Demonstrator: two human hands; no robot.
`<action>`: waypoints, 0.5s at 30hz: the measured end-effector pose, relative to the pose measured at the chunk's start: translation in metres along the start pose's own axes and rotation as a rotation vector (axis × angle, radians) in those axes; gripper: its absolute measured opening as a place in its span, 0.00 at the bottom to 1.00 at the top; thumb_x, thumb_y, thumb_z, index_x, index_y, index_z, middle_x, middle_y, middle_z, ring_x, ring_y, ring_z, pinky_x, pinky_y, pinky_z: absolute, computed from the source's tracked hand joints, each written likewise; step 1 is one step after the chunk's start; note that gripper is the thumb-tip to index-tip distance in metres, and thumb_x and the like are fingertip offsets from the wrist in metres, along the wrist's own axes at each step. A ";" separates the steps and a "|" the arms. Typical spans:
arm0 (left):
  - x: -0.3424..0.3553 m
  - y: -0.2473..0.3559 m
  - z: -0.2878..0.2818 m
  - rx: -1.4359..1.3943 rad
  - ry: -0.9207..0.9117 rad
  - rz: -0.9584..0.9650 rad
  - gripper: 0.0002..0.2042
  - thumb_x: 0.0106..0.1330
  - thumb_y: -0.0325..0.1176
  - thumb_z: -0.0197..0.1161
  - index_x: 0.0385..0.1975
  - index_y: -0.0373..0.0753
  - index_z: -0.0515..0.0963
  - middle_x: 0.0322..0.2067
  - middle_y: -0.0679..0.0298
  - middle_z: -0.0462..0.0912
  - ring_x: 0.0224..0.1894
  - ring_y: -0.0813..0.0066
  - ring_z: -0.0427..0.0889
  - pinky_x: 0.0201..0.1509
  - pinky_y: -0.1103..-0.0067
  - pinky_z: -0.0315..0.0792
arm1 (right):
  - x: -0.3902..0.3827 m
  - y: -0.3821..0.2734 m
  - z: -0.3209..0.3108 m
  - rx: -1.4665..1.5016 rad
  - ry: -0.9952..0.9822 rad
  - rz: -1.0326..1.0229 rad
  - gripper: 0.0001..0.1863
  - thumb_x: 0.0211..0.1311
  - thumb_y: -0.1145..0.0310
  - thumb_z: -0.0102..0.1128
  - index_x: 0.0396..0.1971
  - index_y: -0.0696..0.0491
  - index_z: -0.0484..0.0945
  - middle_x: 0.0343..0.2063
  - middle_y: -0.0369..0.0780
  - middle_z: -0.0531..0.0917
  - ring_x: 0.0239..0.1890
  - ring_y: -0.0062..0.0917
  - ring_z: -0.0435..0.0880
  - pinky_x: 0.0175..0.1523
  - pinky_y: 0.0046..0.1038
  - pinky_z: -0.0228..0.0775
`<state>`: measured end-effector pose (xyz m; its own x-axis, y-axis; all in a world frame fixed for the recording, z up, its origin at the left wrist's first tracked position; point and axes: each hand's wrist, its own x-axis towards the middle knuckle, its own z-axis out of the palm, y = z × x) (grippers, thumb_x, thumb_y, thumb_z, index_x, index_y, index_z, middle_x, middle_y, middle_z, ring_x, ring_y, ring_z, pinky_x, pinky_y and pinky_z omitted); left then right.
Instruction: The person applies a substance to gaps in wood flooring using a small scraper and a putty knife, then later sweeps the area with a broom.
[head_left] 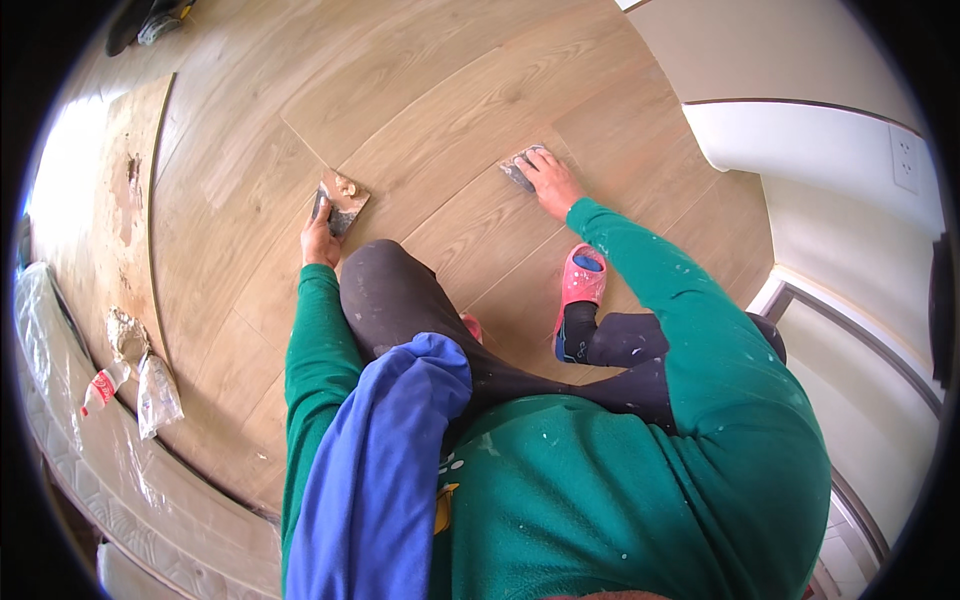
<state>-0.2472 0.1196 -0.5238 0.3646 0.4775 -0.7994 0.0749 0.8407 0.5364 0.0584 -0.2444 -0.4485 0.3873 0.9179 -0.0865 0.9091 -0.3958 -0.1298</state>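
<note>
My left hand (319,238) is closed on the near edge of a square, dark flat spreader (346,208), which carries a smear and a lump of brown paste. It is held just beyond my left knee. Farther right, my right hand (552,184) reaches forward and grips a dark grey flat spreader (513,172). That one lies low against the wood-look plank floor (420,200), with the fingers pressed over its top. Pale residue marks its edge. Whether the left spreader touches the floor I cannot tell.
At left lies a long board (128,215) with brown stains. Near it are a crumpled bag (127,335), a bottle with a red label (103,388) and a plastic-wrapped mattress (120,470). A white wall (830,150) with an outlet (904,160) bounds the right. My pink clog (580,285) is between.
</note>
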 end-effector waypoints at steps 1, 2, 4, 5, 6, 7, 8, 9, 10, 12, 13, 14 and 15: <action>0.002 0.001 -0.009 0.007 0.001 0.004 0.18 0.68 0.41 0.65 0.53 0.41 0.75 0.44 0.65 0.83 0.41 0.68 0.85 0.44 0.62 0.82 | 0.006 -0.008 -0.010 0.033 -0.046 -0.018 0.22 0.60 0.73 0.49 0.55 0.54 0.75 0.55 0.45 0.74 0.63 0.41 0.68 0.65 0.40 0.64; 0.000 -0.004 -0.020 0.015 0.030 -0.002 0.18 0.68 0.41 0.65 0.53 0.41 0.75 0.44 0.65 0.83 0.41 0.69 0.85 0.44 0.62 0.81 | 0.017 -0.013 -0.020 0.066 -0.091 -0.037 0.22 0.60 0.73 0.49 0.55 0.54 0.75 0.55 0.45 0.74 0.63 0.41 0.68 0.65 0.40 0.64; -0.004 0.003 -0.006 0.031 0.043 -0.009 0.18 0.67 0.40 0.65 0.53 0.41 0.75 0.45 0.65 0.83 0.41 0.69 0.85 0.44 0.62 0.81 | 0.029 -0.014 -0.025 0.066 -0.075 -0.045 0.21 0.60 0.73 0.50 0.55 0.55 0.75 0.55 0.46 0.75 0.63 0.41 0.68 0.65 0.40 0.64; -0.009 0.002 0.008 0.025 0.058 -0.010 0.18 0.67 0.41 0.66 0.53 0.41 0.75 0.45 0.65 0.83 0.42 0.70 0.85 0.44 0.62 0.81 | 0.028 -0.016 -0.018 0.045 -0.020 -0.040 0.21 0.59 0.73 0.50 0.54 0.55 0.76 0.54 0.46 0.75 0.63 0.41 0.69 0.65 0.40 0.64; -0.010 0.003 0.009 0.031 0.059 -0.012 0.18 0.67 0.41 0.66 0.52 0.41 0.75 0.45 0.66 0.83 0.42 0.70 0.85 0.44 0.62 0.80 | 0.025 -0.020 -0.008 0.035 0.036 -0.040 0.21 0.59 0.73 0.50 0.53 0.55 0.76 0.54 0.45 0.75 0.62 0.41 0.69 0.64 0.40 0.64; -0.008 0.003 0.006 0.029 0.066 -0.008 0.18 0.67 0.41 0.66 0.52 0.41 0.75 0.45 0.66 0.83 0.42 0.70 0.84 0.44 0.63 0.80 | 0.021 -0.025 0.000 0.026 0.063 -0.043 0.20 0.59 0.73 0.50 0.53 0.55 0.76 0.53 0.46 0.76 0.62 0.41 0.69 0.64 0.40 0.65; -0.005 0.005 0.002 0.027 0.071 -0.005 0.18 0.67 0.42 0.66 0.52 0.41 0.75 0.45 0.66 0.83 0.42 0.70 0.84 0.44 0.63 0.79 | 0.009 -0.031 0.006 0.016 0.089 -0.044 0.20 0.59 0.73 0.50 0.52 0.55 0.77 0.53 0.46 0.76 0.61 0.41 0.70 0.64 0.39 0.65; -0.004 0.003 0.002 0.039 0.065 0.005 0.18 0.67 0.42 0.66 0.52 0.41 0.75 0.45 0.66 0.83 0.42 0.69 0.84 0.45 0.65 0.78 | 0.000 -0.033 0.009 0.002 0.110 -0.036 0.19 0.60 0.72 0.50 0.52 0.55 0.77 0.52 0.46 0.76 0.60 0.41 0.70 0.63 0.39 0.65; -0.005 0.001 -0.002 0.046 0.076 -0.002 0.18 0.67 0.42 0.65 0.52 0.41 0.75 0.45 0.66 0.83 0.42 0.69 0.84 0.45 0.65 0.77 | 0.001 -0.037 0.000 0.038 0.030 -0.029 0.20 0.60 0.72 0.50 0.52 0.55 0.76 0.52 0.46 0.76 0.60 0.41 0.70 0.63 0.39 0.65; -0.004 0.004 -0.007 0.060 0.088 -0.010 0.17 0.68 0.41 0.65 0.52 0.41 0.75 0.45 0.67 0.83 0.42 0.70 0.84 0.45 0.65 0.77 | 0.012 -0.040 -0.019 0.102 -0.122 -0.013 0.20 0.59 0.72 0.50 0.53 0.55 0.75 0.51 0.45 0.76 0.59 0.40 0.71 0.63 0.39 0.66; -0.003 0.004 -0.006 0.027 0.043 -0.001 0.16 0.69 0.41 0.64 0.51 0.41 0.76 0.45 0.67 0.83 0.42 0.70 0.84 0.44 0.65 0.77 | 0.019 -0.040 -0.022 0.092 -0.105 0.021 0.21 0.59 0.72 0.50 0.54 0.55 0.75 0.50 0.45 0.76 0.59 0.40 0.71 0.62 0.39 0.66; -0.003 0.002 -0.004 0.032 0.045 -0.004 0.16 0.69 0.41 0.64 0.51 0.41 0.76 0.45 0.66 0.83 0.42 0.70 0.84 0.44 0.65 0.78 | 0.026 -0.041 -0.023 0.082 -0.088 0.054 0.21 0.59 0.71 0.50 0.54 0.55 0.74 0.50 0.45 0.76 0.58 0.40 0.71 0.62 0.39 0.67; -0.004 0.003 0.001 0.045 0.045 -0.009 0.16 0.69 0.40 0.63 0.51 0.41 0.76 0.45 0.66 0.83 0.42 0.70 0.84 0.44 0.65 0.78 | 0.031 -0.042 -0.023 0.076 -0.069 0.094 0.21 0.59 0.71 0.50 0.55 0.56 0.74 0.49 0.45 0.77 0.58 0.40 0.71 0.62 0.39 0.67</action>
<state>-0.2480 0.1200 -0.5185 0.3216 0.4818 -0.8151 0.1196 0.8333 0.5398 0.0363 -0.1985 -0.4230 0.4564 0.8735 -0.1693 0.8540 -0.4835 -0.1921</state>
